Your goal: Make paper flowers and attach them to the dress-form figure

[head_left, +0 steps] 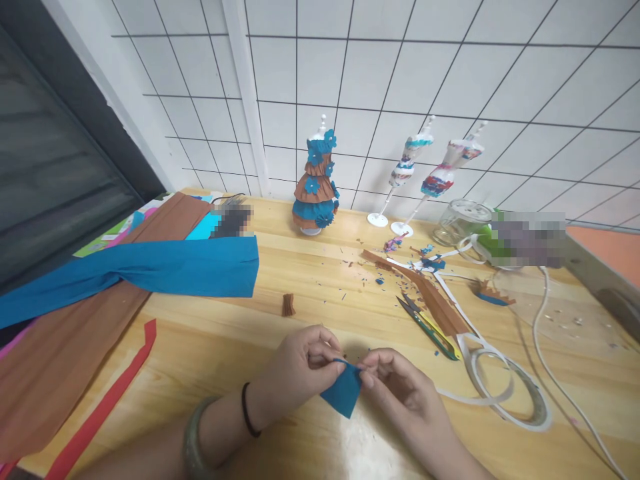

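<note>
Blue paper piece (344, 395) between left hand (303, 367) and right hand (406, 393), top edge in pinch grip

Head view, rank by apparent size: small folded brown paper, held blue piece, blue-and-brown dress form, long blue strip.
Largest to smallest:
1. Long blue strip
2. Blue-and-brown dress form
3. Held blue piece
4. Small folded brown paper

Image size only; the dress form stands farther back than the held piece.

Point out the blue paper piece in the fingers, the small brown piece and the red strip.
Blue paper piece (344, 393): head view, its flat face.
Small brown piece (289, 305): head view, its middle.
Red strip (113, 400): head view, midway along it.
</note>
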`<action>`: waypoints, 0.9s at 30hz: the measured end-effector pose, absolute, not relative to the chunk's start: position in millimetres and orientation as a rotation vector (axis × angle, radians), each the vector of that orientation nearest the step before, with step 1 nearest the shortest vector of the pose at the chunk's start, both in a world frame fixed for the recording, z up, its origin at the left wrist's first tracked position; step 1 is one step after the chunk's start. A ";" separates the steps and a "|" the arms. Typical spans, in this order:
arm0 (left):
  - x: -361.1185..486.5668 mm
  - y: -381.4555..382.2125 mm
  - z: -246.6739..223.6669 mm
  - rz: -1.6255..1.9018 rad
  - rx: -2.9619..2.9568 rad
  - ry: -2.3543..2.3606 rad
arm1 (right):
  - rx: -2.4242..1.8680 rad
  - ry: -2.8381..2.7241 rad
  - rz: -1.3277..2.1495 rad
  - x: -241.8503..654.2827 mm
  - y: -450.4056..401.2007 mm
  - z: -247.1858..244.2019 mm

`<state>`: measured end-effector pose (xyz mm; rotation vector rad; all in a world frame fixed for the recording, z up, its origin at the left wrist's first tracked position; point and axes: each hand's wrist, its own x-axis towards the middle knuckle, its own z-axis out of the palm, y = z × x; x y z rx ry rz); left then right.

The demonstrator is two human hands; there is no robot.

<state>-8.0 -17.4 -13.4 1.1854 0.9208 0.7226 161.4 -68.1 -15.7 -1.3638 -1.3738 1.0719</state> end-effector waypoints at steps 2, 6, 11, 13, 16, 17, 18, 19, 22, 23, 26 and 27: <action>-7.1 -18.7 -14.8 0.715 1.204 0.941 | -1.353 -1.366 1.065 159.5 -67.7 -16.6; -5.3 -20.9 -16.8 0.688 1.238 0.958 | -1.387 -1.404 1.026 156.7 -66.5 -18.8; -5.1 -20.6 -9.8 0.651 1.216 0.929 | -1.390 -1.438 1.012 156.5 -66.6 -17.6; -5.6 -19.9 -8.1 0.658 1.226 0.914 | -1.394 -1.442 1.014 156.5 -67.0 -16.1; -6.7 -18.7 -9.7 0.670 1.264 0.906 | -1.397 -1.433 1.046 156.6 -67.1 -15.2; -7.1 -18.3 -10.6 0.670 1.272 0.906 | -1.394 -1.420 1.059 156.7 -67.0 -15.6; -7.4 -17.9 -11.4 0.672 1.275 0.906 | -1.386 -1.401 1.072 157.0 -66.7 -16.1; -7.7 -17.4 -11.8 0.683 1.275 0.910 | -1.375 -1.379 1.085 157.4 -66.4 -17.0; -7.9 -16.3 -11.0 0.717 1.289 0.929 | -1.346 -1.306 1.118 158.9 -65.0 -19.6; -7.8 -16.2 -10.4 0.720 1.292 0.934 | -1.341 -1.291 1.125 159.3 -64.5 -20.3; -6.6 -16.8 -9.5 0.696 1.270 0.939 | -1.336 -1.287 1.128 159.1 -63.3 -20.8; -6.2 -17.2 -9.9 0.688 1.260 0.941 | -1.336 -1.299 1.128 158.7 -63.1 -20.5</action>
